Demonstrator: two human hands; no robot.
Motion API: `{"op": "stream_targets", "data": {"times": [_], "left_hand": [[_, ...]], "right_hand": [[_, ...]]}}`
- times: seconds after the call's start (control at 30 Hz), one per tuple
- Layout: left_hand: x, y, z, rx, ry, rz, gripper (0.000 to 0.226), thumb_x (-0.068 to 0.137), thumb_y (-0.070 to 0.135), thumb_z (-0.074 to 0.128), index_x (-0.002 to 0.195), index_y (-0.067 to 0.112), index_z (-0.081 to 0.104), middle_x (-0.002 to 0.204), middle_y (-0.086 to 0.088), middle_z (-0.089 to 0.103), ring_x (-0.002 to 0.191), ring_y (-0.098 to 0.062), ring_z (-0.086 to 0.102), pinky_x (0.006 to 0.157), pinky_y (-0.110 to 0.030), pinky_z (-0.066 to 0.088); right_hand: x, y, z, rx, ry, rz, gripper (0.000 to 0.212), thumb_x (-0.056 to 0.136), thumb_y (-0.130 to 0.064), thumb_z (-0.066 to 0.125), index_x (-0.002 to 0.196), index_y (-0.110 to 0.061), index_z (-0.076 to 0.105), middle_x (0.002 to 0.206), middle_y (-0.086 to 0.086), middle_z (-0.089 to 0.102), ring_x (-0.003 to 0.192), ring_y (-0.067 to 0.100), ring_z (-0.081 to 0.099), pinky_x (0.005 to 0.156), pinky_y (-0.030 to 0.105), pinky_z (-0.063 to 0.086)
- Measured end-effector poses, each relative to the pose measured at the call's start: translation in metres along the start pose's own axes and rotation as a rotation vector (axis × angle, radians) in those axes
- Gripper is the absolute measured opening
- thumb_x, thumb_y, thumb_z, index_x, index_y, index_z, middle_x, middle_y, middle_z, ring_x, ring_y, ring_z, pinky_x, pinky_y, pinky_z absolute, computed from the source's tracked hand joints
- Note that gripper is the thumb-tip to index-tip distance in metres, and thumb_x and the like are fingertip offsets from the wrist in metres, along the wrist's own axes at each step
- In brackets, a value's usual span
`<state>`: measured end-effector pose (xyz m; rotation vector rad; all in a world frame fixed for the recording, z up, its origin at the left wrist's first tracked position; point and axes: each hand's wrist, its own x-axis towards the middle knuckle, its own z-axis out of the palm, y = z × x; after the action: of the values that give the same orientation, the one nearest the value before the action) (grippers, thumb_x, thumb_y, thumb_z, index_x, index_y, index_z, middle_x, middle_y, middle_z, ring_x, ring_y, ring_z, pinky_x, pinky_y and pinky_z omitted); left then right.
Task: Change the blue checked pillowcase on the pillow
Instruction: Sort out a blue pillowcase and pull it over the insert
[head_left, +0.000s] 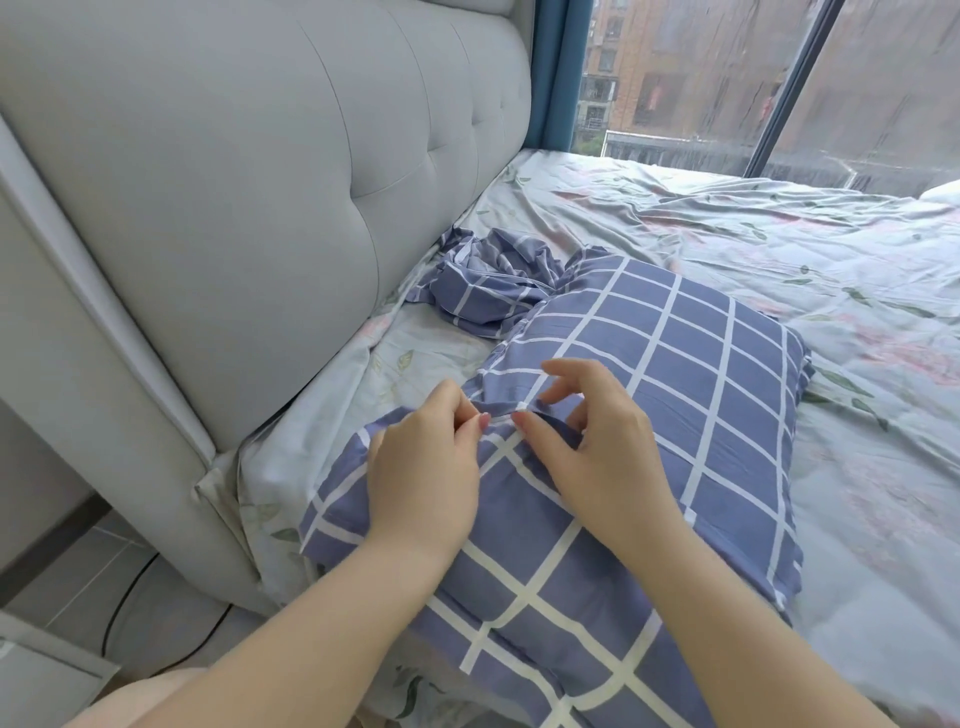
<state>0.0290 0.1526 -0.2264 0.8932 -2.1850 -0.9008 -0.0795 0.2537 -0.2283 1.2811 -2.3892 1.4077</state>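
The left hand (423, 467) pinched a bunched fold of the blue checked pillowcase (675, 374) between thumb and curled fingers. The right hand (592, 441) pinched the same fold just beside it, its other fingers loosely curled above. The filled case spread beyond the fingertips on the floral sheet (857, 291) — farther off, a crumpled checked cloth (488, 291) lay by the headboard (260, 182).

I read the pillowcase (675, 374) as thin woven cloth, matt, finely creased. Beyond it, the crumpled case (488, 286): same cloth. The headboard (260, 182): smooth tufted upholstery, leather-like, faint sheen. The bed sheet (779, 249): soft matt printed cloth, wrinkled. The window glass (701, 67): glossy, wet-streaked. The floor tiles (93, 577): smooth, matt.
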Motion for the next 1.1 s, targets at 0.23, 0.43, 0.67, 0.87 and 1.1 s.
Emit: {"op": "stream_targets", "data": {"times": [0.23, 0.43, 0.67, 0.87, 1.1], "left_hand": [[-0.009, -0.004, 0.007, -0.182, 0.148, -0.058, 0.017, 0.094, 0.024, 0.062, 0.078, 0.022, 0.06, 0.066, 0.008, 0.064, 0.067, -0.011, 0.06, 0.067, -0.043, 0.05], [-0.006, -0.013, 0.01, -0.232, 0.108, -0.182, 0.012, 0.088, 0.029, 0.071, 0.076, 0.025, 0.069, 0.075, 0.015, 0.07, 0.081, -0.008, 0.066, 0.083, -0.042, 0.052], [-0.012, -0.012, 0.014, -0.326, 0.146, -0.173, 0.008, 0.087, 0.029, 0.071, 0.079, 0.029, 0.071, 0.074, 0.016, 0.072, 0.078, -0.012, 0.069, 0.084, -0.044, 0.053], [-0.008, -0.018, 0.01, -0.361, 0.128, -0.171, 0.011, 0.088, 0.024, 0.071, 0.077, 0.025, 0.072, 0.078, 0.017, 0.072, 0.082, -0.008, 0.069, 0.085, -0.044, 0.054], [-0.006, -0.017, 0.006, -0.344, 0.106, -0.135, 0.011, 0.089, 0.024, 0.07, 0.078, 0.024, 0.07, 0.08, 0.016, 0.072, 0.083, -0.005, 0.067, 0.084, -0.04, 0.055]], "right_hand": [[0.011, -0.002, 0.012, -0.105, -0.108, -0.054, 0.008, 0.091, -0.016, 0.066, 0.094, -0.018, 0.073, 0.086, -0.008, 0.061, 0.075, 0.019, 0.058, 0.069, 0.044, 0.053], [0.013, 0.0, 0.011, -0.126, -0.07, -0.075, 0.008, 0.091, -0.013, 0.061, 0.086, -0.018, 0.067, 0.075, -0.008, 0.061, 0.07, 0.021, 0.057, 0.063, 0.043, 0.053], [0.016, -0.011, 0.016, -0.317, 0.006, -0.116, 0.03, 0.086, -0.049, 0.068, 0.077, -0.021, 0.065, 0.056, -0.01, 0.048, 0.06, 0.025, 0.056, 0.055, 0.032, 0.048], [0.025, -0.004, 0.003, -0.237, -0.3, -0.133, 0.018, 0.091, -0.035, 0.065, 0.107, -0.031, 0.072, 0.062, -0.016, 0.052, 0.064, 0.011, 0.052, 0.066, 0.036, 0.052], [0.022, -0.001, 0.008, -0.174, -0.133, -0.139, 0.008, 0.09, -0.019, 0.065, 0.086, -0.024, 0.07, 0.058, -0.014, 0.053, 0.059, 0.013, 0.051, 0.058, 0.034, 0.049]]}}
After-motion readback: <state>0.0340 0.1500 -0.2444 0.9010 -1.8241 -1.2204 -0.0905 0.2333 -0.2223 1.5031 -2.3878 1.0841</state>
